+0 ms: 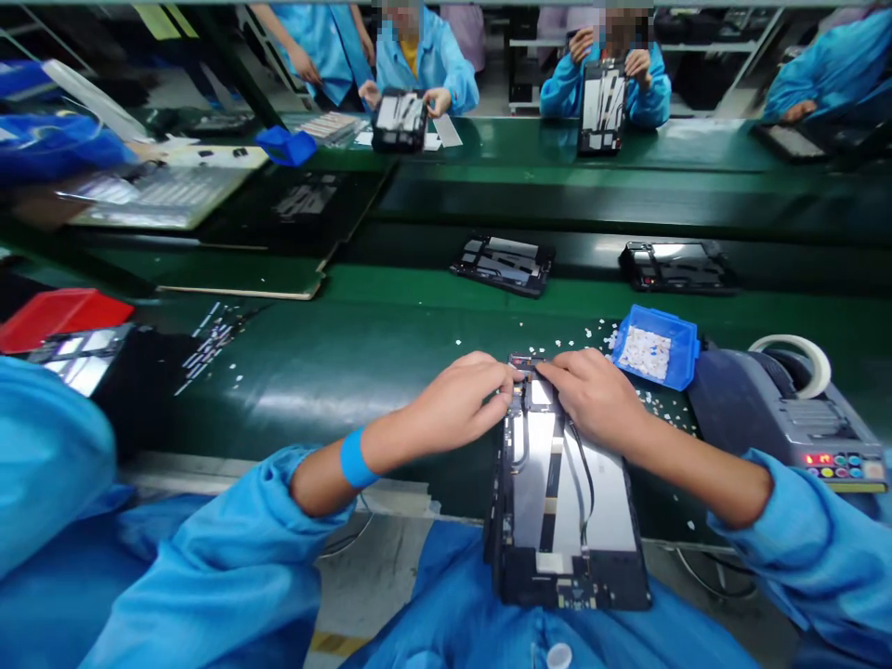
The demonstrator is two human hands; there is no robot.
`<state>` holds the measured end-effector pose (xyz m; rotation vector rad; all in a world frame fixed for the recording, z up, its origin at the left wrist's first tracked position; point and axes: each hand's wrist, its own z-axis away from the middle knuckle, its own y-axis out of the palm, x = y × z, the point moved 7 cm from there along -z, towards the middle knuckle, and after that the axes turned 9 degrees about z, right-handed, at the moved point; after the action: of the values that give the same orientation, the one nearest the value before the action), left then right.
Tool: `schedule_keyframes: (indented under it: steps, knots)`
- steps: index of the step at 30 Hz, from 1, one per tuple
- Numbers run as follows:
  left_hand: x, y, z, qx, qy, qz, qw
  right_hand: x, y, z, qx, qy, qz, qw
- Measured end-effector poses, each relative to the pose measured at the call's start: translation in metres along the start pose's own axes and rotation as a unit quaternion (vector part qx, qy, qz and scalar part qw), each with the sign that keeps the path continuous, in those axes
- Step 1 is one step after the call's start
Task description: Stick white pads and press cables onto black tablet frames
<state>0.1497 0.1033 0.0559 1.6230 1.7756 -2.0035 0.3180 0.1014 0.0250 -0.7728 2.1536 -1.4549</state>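
An opened tablet with silver battery panels, black cables and a small circuit board at its near end lies before me, its near end jutting past the bench edge. My left hand is at its far left corner, thumb and forefinger pinched together; whatever lies between them is too small to name. My right hand rests at the far right corner, its fingers bent and pressing on the tablet's far end. The fingertips of both hands are close together there.
A blue bin of small white pieces stands beyond my right hand, with a tape dispenser beside it. More opened tablets lie on the belt. A red tray is at left. Co-workers sit opposite; another person's sleeve is at left.
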Motion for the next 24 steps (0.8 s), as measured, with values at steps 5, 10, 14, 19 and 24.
schedule_keyframes:
  steps: [5, 10, 14, 19, 24]
  knots:
    - [-0.003, 0.012, -0.001, 0.037, 0.023, -0.092, 0.995, 0.009, -0.003, -0.003, 0.014, -0.049, 0.026, 0.998]
    - [0.0, 0.0, -0.003, -0.006, -0.006, -0.036, 0.999, 0.012, -0.003, -0.003, 0.014, -0.064, 0.042, 0.997]
    - [-0.002, 0.007, -0.007, 0.023, -0.012, -0.056, 0.998, 0.01, -0.003, -0.002, 0.01, -0.053, 0.029, 0.998]
    - [-0.006, 0.015, -0.007, 0.054, 0.009, -0.109, 0.993, 0.011, -0.004, -0.001, 0.005, -0.059, 0.029, 0.998]
    - [-0.001, 0.008, -0.004, 0.033, 0.013, -0.068, 0.997, 0.012, -0.005, -0.002, 0.009, -0.057, 0.033, 0.998]
